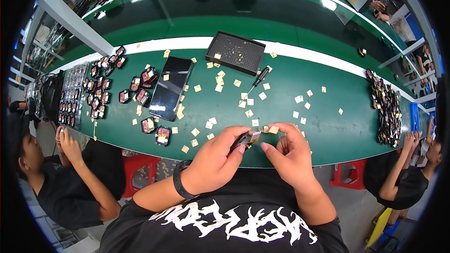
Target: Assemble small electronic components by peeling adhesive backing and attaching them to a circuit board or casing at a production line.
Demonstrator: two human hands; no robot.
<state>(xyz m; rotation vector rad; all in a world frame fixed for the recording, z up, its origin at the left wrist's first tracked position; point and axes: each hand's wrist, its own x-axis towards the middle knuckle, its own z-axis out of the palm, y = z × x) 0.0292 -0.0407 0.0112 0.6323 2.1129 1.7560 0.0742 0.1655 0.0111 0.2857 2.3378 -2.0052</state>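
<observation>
My left hand [216,155] is closed around a small black electronic module [240,141], whose pale, flat end points toward my other hand. At the index fingertip of my right hand [291,152] sits a small cream square [273,130]; the thumb is bent below it, a little apart. Whether the square is pinched or stuck to the finger is hard to make out. Just beyond my hands, many similar cream squares [249,113] lie scattered over the green table [276,72]. A screwdriver [258,81] with a black handle lies among them.
A dark phone [171,88] lies left of centre, beside loose black modules [143,96]. A black tray [234,52] stands at the table's far edge. Piled modules [385,107] line the right end. Co-workers sit at left [61,173] and right [408,173].
</observation>
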